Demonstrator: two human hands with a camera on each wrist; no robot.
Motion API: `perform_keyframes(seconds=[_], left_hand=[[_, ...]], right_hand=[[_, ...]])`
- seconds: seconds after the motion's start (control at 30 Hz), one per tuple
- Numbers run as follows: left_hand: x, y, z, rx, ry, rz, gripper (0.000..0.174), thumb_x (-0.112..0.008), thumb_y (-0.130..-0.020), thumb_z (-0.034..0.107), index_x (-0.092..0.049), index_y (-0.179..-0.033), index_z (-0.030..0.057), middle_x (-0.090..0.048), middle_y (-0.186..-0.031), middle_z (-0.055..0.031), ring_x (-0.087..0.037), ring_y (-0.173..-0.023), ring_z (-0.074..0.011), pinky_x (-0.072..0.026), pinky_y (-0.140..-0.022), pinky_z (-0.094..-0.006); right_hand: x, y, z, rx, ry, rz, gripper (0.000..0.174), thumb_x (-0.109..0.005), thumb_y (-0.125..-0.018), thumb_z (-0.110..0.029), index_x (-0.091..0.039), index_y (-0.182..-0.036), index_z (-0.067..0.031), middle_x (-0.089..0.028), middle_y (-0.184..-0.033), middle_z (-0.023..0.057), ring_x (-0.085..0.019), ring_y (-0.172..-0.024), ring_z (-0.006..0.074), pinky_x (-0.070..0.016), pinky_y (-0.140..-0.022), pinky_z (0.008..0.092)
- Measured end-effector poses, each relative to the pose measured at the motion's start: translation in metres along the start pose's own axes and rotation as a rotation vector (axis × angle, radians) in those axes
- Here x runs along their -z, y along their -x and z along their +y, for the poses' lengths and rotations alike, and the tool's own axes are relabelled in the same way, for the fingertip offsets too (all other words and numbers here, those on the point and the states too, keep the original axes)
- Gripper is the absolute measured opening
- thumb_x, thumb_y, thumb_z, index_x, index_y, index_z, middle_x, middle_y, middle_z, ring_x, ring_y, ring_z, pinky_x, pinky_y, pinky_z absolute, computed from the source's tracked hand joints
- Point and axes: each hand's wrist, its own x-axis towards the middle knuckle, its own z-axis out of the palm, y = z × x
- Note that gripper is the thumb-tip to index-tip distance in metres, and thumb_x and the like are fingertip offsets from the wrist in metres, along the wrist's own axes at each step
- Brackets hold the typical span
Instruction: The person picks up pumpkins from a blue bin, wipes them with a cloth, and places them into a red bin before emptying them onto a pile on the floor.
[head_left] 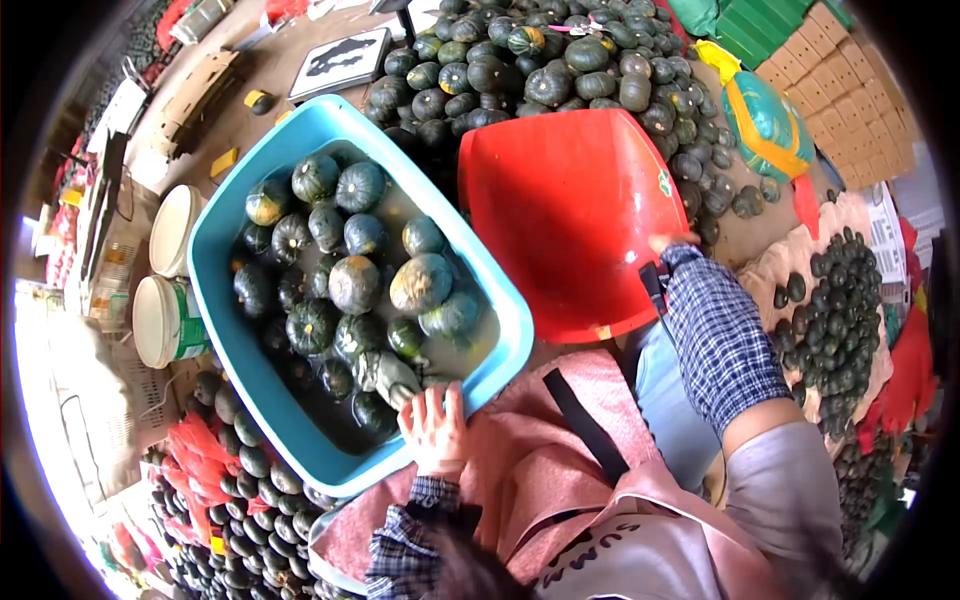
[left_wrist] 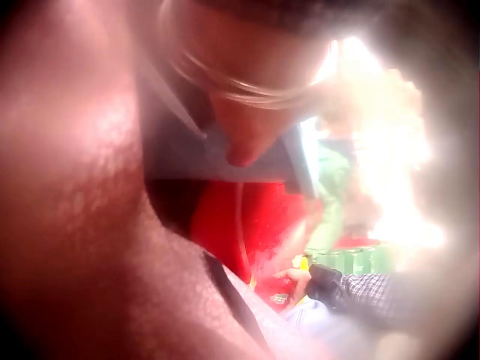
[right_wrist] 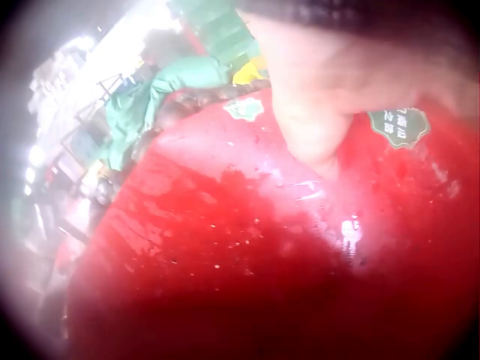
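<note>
A blue tub [head_left: 228,345] holds dark green pumpkins [head_left: 311,326] in murky water. Over its near rim lies my left hand [head_left: 435,430], fingers extended and fingertips beside a wet greyish cloth [head_left: 386,376]; whether they touch the cloth is unclear. To the right, a red basin [head_left: 560,220] stands tilted, its inside bare and wet. My right hand [head_left: 672,240] grips its right rim; in the right wrist view the thumb [right_wrist: 315,142] lies against the red inner wall [right_wrist: 225,247], other fingers mostly hidden. The left wrist view is blurred, with the right hand [left_wrist: 295,285] at the basin [left_wrist: 255,225].
Behind the basin lies a large heap of pumpkins [head_left: 490,75], near a scale [head_left: 340,64]. White buckets [head_left: 155,322] stand left of the tub. More dark produce [head_left: 835,300] lies on a cloth at right. A teal bundle [head_left: 768,122] sits at the back right.
</note>
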Motion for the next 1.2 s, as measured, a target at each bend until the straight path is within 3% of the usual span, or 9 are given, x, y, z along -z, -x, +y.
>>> perform_keyframes(seconds=[0.13,0.27,0.53,0.6,0.67,0.8,0.93,1.07,1.2], left_hand=[[0.019,-0.002,0.01,0.13,0.157,-0.091,0.036,-0.072,-0.067,0.036,-0.058,-0.093,0.0139,-0.059,-0.093,-0.0053,-0.057,-0.09,-0.0259,-0.0436,-0.082,-0.0399],[0.012,0.0,0.001,0.129,0.168,-0.17,0.034,-0.069,-0.072,0.04,-0.059,-0.091,0.0142,-0.061,-0.091,-0.0067,-0.059,-0.094,-0.0273,-0.0463,-0.08,-0.0425],[0.017,-0.001,-0.028,0.028,0.62,0.117,0.049,-0.07,-0.073,0.043,-0.061,-0.11,0.0121,-0.064,-0.099,-0.0125,-0.057,-0.098,-0.0325,-0.0451,-0.087,-0.0401],[0.002,-0.009,-0.07,0.38,1.317,0.224,0.038,-0.07,-0.08,0.027,-0.061,-0.106,0.0003,-0.066,-0.1,-0.013,-0.061,-0.092,-0.0204,-0.0473,-0.081,-0.0318],[-0.044,-0.002,-0.146,0.775,1.161,0.338,0.032,-0.07,-0.079,0.017,-0.063,-0.104,-0.0006,-0.066,-0.096,-0.0101,-0.061,-0.086,-0.0169,-0.048,-0.077,-0.0293],[-0.004,0.028,-0.192,1.329,1.134,-0.047,0.036,-0.065,-0.081,0.025,-0.064,-0.1,-0.0058,-0.065,-0.103,-0.0113,-0.058,-0.093,-0.0251,-0.0444,-0.082,-0.0322],[-0.149,0.038,-0.29,1.452,1.562,-0.043,0.047,-0.065,-0.081,0.031,-0.061,-0.113,-0.0023,-0.059,-0.119,-0.0114,-0.055,-0.104,-0.0254,-0.0424,-0.089,-0.0364],[-0.063,-0.003,-0.225,1.343,1.433,-0.24,0.054,-0.056,-0.088,0.047,-0.058,-0.123,0.0071,-0.058,-0.123,-0.0113,-0.051,-0.114,-0.0182,-0.0382,-0.097,-0.0305],[-0.052,-0.025,-0.211,1.299,0.703,-0.633,0.1,-0.064,-0.063,0.073,-0.048,-0.131,0.0008,-0.046,-0.135,-0.0192,-0.043,-0.127,-0.0283,-0.0337,-0.104,-0.0336]], right_hand=[[0.011,0.2,0.005,0.694,0.427,0.697,0.084,-0.071,-0.072,-0.031,-0.025,-0.139,-0.0126,-0.049,-0.124,0.0225,-0.047,-0.119,0.0317,-0.0398,-0.098,0.0393],[-0.019,0.251,0.035,1.629,0.005,0.099,0.027,-0.068,-0.076,-0.016,-0.059,-0.1,-0.0067,-0.062,-0.095,0.0113,-0.054,-0.1,0.0307,-0.0426,-0.089,0.0406],[-0.063,0.399,0.068,1.67,-0.416,0.338,0.033,-0.061,-0.068,-0.005,-0.053,-0.1,-0.0068,-0.054,-0.095,0.0144,-0.048,-0.094,0.036,-0.0405,-0.082,0.046],[-0.068,0.422,0.064,1.908,-0.398,0.103,0.027,-0.061,-0.069,-0.005,-0.055,-0.096,-0.0063,-0.054,-0.095,0.0137,-0.049,-0.094,0.0346,-0.0412,-0.082,0.0449],[-0.076,0.436,0.062,1.924,-0.211,-0.132,0.029,-0.063,-0.072,-0.012,-0.056,-0.1,-0.0053,-0.056,-0.099,0.0153,-0.049,-0.101,0.0341,-0.0401,-0.091,0.0412],[-0.112,0.459,0.035,1.723,0.394,-0.344,0.047,-0.063,-0.071,-0.025,-0.053,-0.109,0.0023,-0.062,-0.1,0.025,-0.058,-0.098,0.0396,-0.0463,-0.087,0.0453],[-0.134,0.483,-0.002,1.602,0.75,-0.658,0.054,-0.07,-0.063,-0.028,-0.059,-0.108,0.0002,-0.063,-0.104,0.0213,-0.061,-0.099,0.0339,-0.0501,-0.085,0.0413],[-0.227,0.471,-0.018,1.705,0.883,-0.807,0.063,-0.077,-0.051,-0.023,-0.061,-0.109,-0.0041,-0.061,-0.111,0.0165,-0.057,-0.106,0.0317,-0.046,-0.091,0.0395],[-0.251,0.472,-0.048,1.624,1.116,-0.902,0.061,-0.079,-0.051,-0.025,-0.061,-0.106,-0.0048,-0.063,-0.105,0.0148,-0.058,-0.103,0.0312,-0.0462,-0.088,0.0403]])
